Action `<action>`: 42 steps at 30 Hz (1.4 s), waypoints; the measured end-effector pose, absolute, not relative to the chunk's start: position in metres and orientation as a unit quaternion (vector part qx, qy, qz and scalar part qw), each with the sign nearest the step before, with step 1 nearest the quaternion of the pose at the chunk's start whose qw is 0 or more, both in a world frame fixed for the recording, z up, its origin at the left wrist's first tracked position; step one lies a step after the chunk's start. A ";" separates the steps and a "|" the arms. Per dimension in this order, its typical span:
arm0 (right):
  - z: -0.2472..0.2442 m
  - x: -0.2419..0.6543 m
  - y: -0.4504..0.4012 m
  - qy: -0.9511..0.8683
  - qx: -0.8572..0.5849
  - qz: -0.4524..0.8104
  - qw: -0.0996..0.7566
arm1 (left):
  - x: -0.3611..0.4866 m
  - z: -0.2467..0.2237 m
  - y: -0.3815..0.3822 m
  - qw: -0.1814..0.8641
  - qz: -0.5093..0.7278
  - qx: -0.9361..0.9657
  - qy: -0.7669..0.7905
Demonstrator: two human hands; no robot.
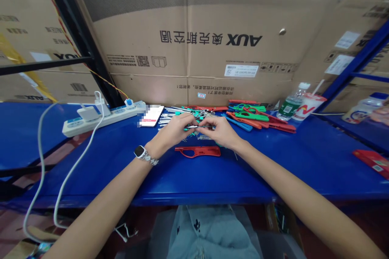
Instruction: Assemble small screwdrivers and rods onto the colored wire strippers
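Note:
My left hand is closed, its fingertips pinching a slim silver metal tube. My right hand pinches at the other end of the tube, fingertips close to the left ones; the fingers partly hide what is between them. Below both hands lies a red plastic lighter casing half with a trigger loop. Around and behind my hands is a pile of metal tubes with green ends, plus thin wires. To the right, several red, green, blue and orange casings are heaped together.
A white power strip with plugs and cables lies at left, beside a white card or phone. A water bottle and a red-white cup stand at back right. Cardboard walls the blue table. A red packet lies far right.

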State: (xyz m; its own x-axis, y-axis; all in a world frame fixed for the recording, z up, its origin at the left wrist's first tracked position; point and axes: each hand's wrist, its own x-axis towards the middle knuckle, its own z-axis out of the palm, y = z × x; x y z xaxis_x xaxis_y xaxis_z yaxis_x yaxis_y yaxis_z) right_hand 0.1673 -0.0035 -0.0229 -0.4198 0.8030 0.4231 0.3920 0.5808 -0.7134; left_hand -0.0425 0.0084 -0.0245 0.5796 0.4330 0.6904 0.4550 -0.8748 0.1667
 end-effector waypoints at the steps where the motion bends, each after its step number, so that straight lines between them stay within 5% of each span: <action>1: -0.023 0.167 -0.003 -0.801 -0.373 0.259 0.391 | -0.042 -0.025 0.009 0.013 -0.385 -0.888 -0.250; 19: -0.029 0.166 0.003 -0.789 -0.354 0.276 0.419 | -0.041 -0.028 0.008 -0.120 -0.412 -0.855 -0.292; 26: -0.029 0.170 0.002 -0.793 -0.366 0.267 0.408 | -0.055 -0.022 0.011 -0.107 -0.340 -0.887 -0.293; 42: -0.021 0.171 -0.006 -0.806 -0.329 0.300 0.389 | -0.047 -0.012 -0.003 -0.046 -0.427 -0.871 -0.239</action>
State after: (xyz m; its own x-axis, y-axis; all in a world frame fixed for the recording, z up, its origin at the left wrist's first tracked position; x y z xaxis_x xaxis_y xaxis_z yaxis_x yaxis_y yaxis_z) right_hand 0.1711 -0.0060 -0.0208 -0.4809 0.7646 0.4291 0.2980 0.6028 -0.7401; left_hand -0.0472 -0.0033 -0.0125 0.5211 0.4549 0.7222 0.3766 -0.8819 0.2838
